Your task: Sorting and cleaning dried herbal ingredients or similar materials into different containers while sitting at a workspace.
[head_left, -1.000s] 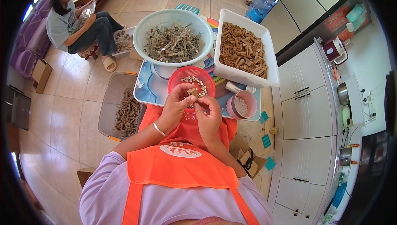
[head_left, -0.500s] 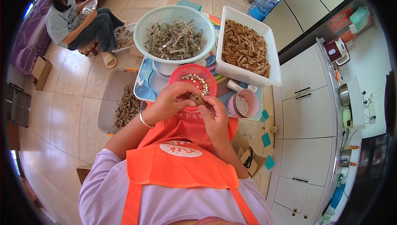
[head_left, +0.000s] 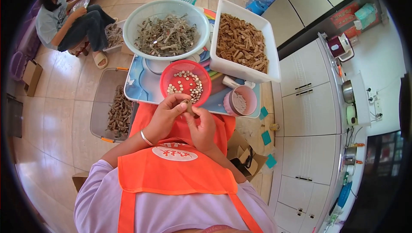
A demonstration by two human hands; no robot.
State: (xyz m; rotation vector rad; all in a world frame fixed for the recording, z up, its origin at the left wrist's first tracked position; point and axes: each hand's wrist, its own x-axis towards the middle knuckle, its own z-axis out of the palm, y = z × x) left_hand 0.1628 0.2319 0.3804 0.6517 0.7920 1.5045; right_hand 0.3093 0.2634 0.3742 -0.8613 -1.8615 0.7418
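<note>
Just in front of the red basket, my two hands meet with fingertips close together. My right hand [head_left: 201,126] is closed around a small brown folded piece [head_left: 190,108]. At its upper end, the thumb and forefinger of my left hand [head_left: 167,116] pinch what looks like a small pale disc [head_left: 185,101]; fingers partly hide both. The red plastic basket [head_left: 165,88] holds several loose, round, pale discs [head_left: 196,91]. To its right stands a pink cup [head_left: 249,92] with white bits inside.
Behind the basket, a pale green basin [head_left: 131,44] holds crinkled clear wrappers; a white bin [head_left: 249,75] holds brown pieces. A blue patterned table [head_left: 136,81] carries them. At floor level left is a grey tub [head_left: 99,113]. A seated person [head_left: 64,23] handles a clear bag. Cabinets [head_left: 307,113] line the right.
My hands have come down and nearer to me, away from over the basket, so more discs show. My left fingers have shifted to the brown piece's upper end. The whole view has shifted slightly.
</note>
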